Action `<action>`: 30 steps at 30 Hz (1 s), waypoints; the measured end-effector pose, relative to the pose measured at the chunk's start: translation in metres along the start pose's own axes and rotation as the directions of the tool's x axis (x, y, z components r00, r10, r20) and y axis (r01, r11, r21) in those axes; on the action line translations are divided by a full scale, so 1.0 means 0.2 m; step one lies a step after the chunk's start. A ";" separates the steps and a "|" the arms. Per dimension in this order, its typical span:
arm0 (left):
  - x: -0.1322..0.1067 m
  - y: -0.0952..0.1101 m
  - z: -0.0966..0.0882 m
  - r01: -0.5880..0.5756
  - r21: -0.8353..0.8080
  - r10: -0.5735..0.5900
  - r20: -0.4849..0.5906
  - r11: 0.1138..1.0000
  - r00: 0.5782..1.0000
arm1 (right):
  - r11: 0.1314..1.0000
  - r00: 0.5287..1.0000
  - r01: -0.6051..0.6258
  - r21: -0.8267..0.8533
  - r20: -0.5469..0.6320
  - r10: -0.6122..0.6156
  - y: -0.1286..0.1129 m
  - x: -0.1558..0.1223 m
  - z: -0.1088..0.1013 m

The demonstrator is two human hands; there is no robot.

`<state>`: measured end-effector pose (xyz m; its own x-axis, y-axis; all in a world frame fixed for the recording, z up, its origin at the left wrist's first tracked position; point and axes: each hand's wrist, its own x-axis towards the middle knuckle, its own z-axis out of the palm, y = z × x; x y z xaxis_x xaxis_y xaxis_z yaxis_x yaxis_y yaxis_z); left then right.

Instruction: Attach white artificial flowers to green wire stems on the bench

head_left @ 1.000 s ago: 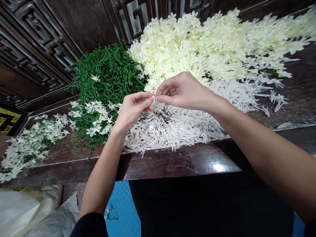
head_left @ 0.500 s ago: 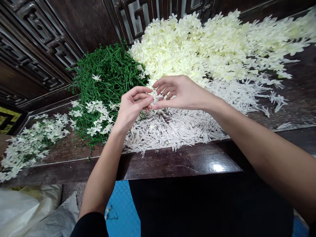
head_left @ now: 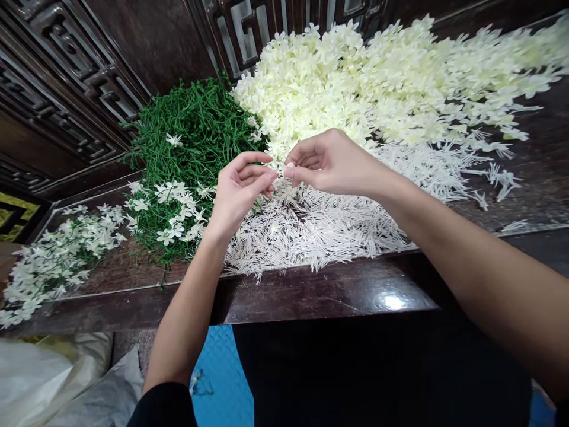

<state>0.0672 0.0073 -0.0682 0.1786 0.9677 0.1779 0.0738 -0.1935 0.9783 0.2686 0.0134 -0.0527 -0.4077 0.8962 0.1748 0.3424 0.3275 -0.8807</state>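
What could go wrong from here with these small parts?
The tiny white piece pinched in the bare right hand could slip and get lost among the spiky white sprigs below. Those sprigs lie near the front edge of the dark wooden bench, so the left forearm might brush some off.

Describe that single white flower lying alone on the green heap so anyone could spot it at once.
On the dark wooden bench, find the green heap, just left of the big cream flower pile. Look at the heap's upper left part. There the single white flower lies alone, surrounded by green, unlike the cluster of white flowers nearer the bench's front edge.
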 end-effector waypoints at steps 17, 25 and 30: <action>0.01 -0.01 0.00 -0.051 0.018 0.052 -0.040 0.999 0.998 | 0.939 0.997 -0.049 0.340 -0.044 0.068 0.03 0.04 0.00; 0.02 0.00 -0.01 -0.083 -0.011 0.081 -0.110 0.997 0.991 | 0.888 0.976 -0.174 0.425 0.194 0.098 0.04 0.03 0.00; 0.01 -0.02 0.00 -0.042 0.012 0.042 -0.032 0.999 0.999 | 0.930 0.994 -0.108 0.352 0.056 0.094 0.04 0.03 0.00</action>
<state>0.0667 0.0110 -0.0717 0.1497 0.9634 0.2223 0.0784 -0.2357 0.9687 0.2687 0.0221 -0.0577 -0.4201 0.9051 0.0659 0.0641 0.1021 -0.9927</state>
